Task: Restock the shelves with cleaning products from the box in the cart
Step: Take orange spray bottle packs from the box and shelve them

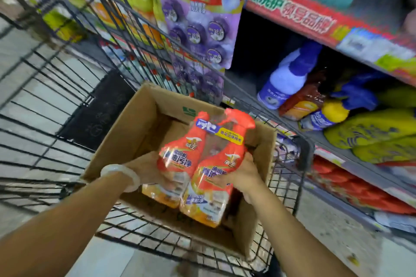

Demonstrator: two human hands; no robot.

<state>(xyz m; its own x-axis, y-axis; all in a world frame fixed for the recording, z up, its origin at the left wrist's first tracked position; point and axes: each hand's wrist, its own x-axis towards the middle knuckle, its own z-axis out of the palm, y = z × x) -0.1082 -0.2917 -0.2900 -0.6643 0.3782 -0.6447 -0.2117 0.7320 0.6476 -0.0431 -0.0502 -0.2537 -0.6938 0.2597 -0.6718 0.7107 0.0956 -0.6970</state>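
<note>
Head view, then — what's sitting biggest around those hands?

— That'd be the shelves (351, 148), running along past the right hand (236, 177), the far side of the cart. A red banner is running along the upper shelf edge, and below it yellow packs (380, 132) are lying on their sides with a white and blue bottle (283, 81) and a yellow-capped bottle (326, 114) leaning among them. Red packs are showing on the shelf beneath.

— And the cart?

— The black wire cart (45, 87) is spreading out under and ahead of both arms. A purple hanging card of round air fresheners (198, 29) is dangling beyond its far rim, well ahead of the hands.

— Where's the box?

— The cardboard box (135, 123) is sitting in the cart directly below the hands, flaps open, its near wall just under the wrists.

— And the product?

— A shrink-wrapped twin pack of orange spray bottles (198, 171) is being held between the two hands, above the box's opening, nozzles pointing away from the person.

— So both hands are busy?

— Yes. The left hand (155, 175) is gripping the pack's left side, fingers curling round it; the right hand is grasping the right bottle the same way. A pale bangle (119, 173) is sitting on the left wrist.
</note>
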